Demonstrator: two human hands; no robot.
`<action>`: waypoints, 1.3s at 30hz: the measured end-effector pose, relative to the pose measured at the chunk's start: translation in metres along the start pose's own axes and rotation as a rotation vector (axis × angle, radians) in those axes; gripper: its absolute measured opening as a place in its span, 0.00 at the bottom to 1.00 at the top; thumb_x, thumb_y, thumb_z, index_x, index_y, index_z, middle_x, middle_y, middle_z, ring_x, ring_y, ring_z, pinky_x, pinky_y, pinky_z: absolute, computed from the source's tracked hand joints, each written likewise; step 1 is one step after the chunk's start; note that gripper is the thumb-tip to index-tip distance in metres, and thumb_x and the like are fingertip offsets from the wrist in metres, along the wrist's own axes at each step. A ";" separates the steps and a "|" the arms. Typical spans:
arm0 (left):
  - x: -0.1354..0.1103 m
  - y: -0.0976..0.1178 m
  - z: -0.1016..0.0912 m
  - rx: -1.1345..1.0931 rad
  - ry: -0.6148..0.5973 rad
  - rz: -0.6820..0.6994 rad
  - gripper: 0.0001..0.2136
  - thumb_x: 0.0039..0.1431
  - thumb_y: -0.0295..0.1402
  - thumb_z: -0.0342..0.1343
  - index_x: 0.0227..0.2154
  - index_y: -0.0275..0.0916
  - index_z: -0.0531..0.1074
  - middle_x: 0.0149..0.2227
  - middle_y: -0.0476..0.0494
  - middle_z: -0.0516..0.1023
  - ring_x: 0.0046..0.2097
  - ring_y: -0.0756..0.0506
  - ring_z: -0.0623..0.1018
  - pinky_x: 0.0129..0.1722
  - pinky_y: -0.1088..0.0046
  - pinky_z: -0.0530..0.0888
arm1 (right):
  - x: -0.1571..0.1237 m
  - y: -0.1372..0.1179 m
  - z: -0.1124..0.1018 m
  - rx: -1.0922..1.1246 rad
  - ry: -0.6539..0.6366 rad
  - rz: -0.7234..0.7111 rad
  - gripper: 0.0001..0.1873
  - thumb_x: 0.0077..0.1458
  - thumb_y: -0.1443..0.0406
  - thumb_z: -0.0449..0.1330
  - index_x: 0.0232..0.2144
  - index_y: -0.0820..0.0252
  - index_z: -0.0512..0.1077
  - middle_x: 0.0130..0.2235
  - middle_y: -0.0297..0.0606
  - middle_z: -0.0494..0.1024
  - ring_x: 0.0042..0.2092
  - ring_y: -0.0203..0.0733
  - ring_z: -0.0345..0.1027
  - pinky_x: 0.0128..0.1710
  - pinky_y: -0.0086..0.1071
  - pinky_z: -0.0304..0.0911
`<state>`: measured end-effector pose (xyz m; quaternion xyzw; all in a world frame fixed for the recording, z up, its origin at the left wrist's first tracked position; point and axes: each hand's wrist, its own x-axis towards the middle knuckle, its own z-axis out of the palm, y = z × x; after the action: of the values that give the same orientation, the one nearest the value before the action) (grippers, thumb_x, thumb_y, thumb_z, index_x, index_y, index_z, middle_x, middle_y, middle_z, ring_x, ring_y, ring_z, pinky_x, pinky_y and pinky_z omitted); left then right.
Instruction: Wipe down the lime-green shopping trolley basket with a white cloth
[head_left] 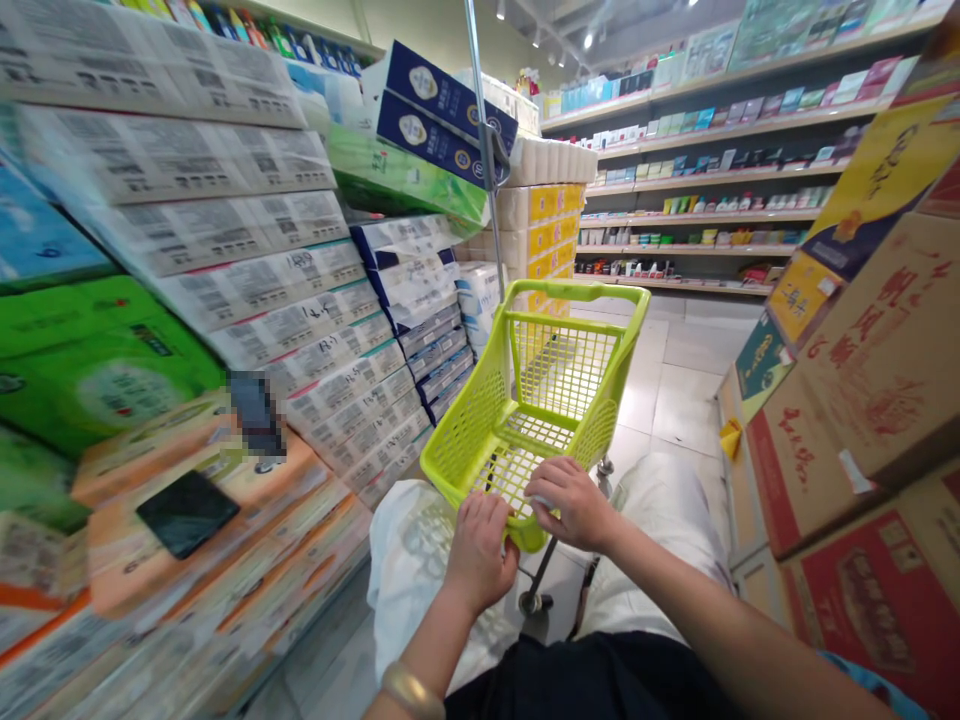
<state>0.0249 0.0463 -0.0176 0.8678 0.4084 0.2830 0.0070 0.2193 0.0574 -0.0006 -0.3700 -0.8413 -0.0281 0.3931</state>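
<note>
One lime-green plastic shopping cart (466, 428), between wrapped packs (262, 225) at left and cartons (847, 400) at right; left hand (480, 545) and right hand (576, 505) curl over its near rim. Probably light, stiff, smooth; best held by the rim.

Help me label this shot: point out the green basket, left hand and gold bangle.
Green basket (466, 428), head view: left wall.
Left hand (478, 550), head view: back of hand.
Gold bangle (412, 690), head view: outer face.
</note>
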 end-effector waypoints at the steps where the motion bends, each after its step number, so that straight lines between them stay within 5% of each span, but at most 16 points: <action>1: 0.000 0.000 0.000 -0.002 -0.005 0.000 0.14 0.43 0.25 0.50 0.36 0.41 0.64 0.38 0.42 0.71 0.44 0.40 0.70 0.54 0.55 0.66 | 0.002 0.007 -0.003 -0.015 -0.007 -0.010 0.06 0.53 0.70 0.55 0.34 0.56 0.71 0.35 0.37 0.74 0.40 0.42 0.63 0.43 0.37 0.58; 6: 0.001 0.002 0.001 -0.014 -0.012 -0.023 0.12 0.44 0.25 0.50 0.35 0.41 0.64 0.37 0.43 0.70 0.43 0.40 0.70 0.55 0.55 0.65 | 0.009 0.026 -0.007 -0.058 0.116 0.125 0.06 0.56 0.69 0.54 0.34 0.57 0.71 0.35 0.38 0.73 0.40 0.43 0.63 0.42 0.38 0.58; 9: 0.001 0.002 0.004 -0.015 0.001 -0.028 0.13 0.44 0.25 0.50 0.35 0.41 0.64 0.37 0.43 0.70 0.43 0.40 0.70 0.55 0.54 0.65 | 0.004 0.006 0.004 -0.023 0.182 0.177 0.06 0.56 0.69 0.54 0.33 0.57 0.70 0.35 0.38 0.72 0.41 0.43 0.63 0.44 0.39 0.57; 14: -0.002 -0.003 0.003 0.003 0.005 0.005 0.13 0.45 0.25 0.50 0.37 0.40 0.65 0.38 0.42 0.70 0.43 0.40 0.69 0.54 0.54 0.66 | -0.004 -0.018 0.013 0.021 0.093 0.053 0.06 0.54 0.69 0.55 0.34 0.57 0.70 0.35 0.37 0.72 0.41 0.43 0.63 0.45 0.39 0.57; 18: -0.003 -0.006 0.001 0.002 -0.016 0.004 0.13 0.44 0.24 0.50 0.36 0.40 0.64 0.38 0.42 0.71 0.44 0.40 0.69 0.55 0.55 0.66 | 0.002 0.007 0.001 0.000 0.035 0.010 0.05 0.54 0.69 0.56 0.34 0.56 0.70 0.35 0.37 0.73 0.41 0.42 0.64 0.43 0.38 0.58; 22: -0.003 -0.004 0.002 0.002 -0.006 -0.006 0.13 0.44 0.24 0.50 0.36 0.40 0.64 0.38 0.42 0.71 0.44 0.40 0.69 0.55 0.54 0.65 | 0.007 0.020 -0.003 -0.012 0.125 0.118 0.06 0.55 0.69 0.54 0.34 0.56 0.70 0.36 0.38 0.73 0.42 0.43 0.64 0.45 0.39 0.58; 29: -0.005 -0.007 0.003 -0.009 0.018 0.005 0.12 0.47 0.25 0.50 0.37 0.40 0.64 0.38 0.42 0.70 0.43 0.40 0.69 0.54 0.54 0.66 | -0.004 -0.020 0.012 0.068 0.130 0.103 0.06 0.54 0.67 0.55 0.35 0.56 0.70 0.36 0.37 0.72 0.43 0.43 0.63 0.47 0.40 0.56; 33: -0.005 -0.009 -0.001 -0.016 0.015 -0.001 0.14 0.45 0.24 0.50 0.37 0.42 0.64 0.38 0.43 0.70 0.44 0.40 0.70 0.54 0.53 0.66 | 0.001 -0.004 0.007 0.027 0.070 0.024 0.06 0.53 0.69 0.55 0.34 0.55 0.70 0.36 0.37 0.73 0.42 0.42 0.64 0.45 0.38 0.57; 39: -0.005 -0.005 -0.001 -0.011 0.034 -0.003 0.14 0.43 0.23 0.50 0.36 0.42 0.63 0.38 0.43 0.70 0.44 0.40 0.70 0.55 0.54 0.66 | 0.009 0.017 0.001 -0.004 0.213 0.196 0.06 0.56 0.68 0.54 0.33 0.56 0.71 0.35 0.38 0.72 0.41 0.44 0.63 0.45 0.40 0.57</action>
<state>0.0185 0.0462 -0.0203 0.8621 0.4083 0.3000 0.0055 0.2261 0.0750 0.0010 -0.4459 -0.7547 -0.0303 0.4803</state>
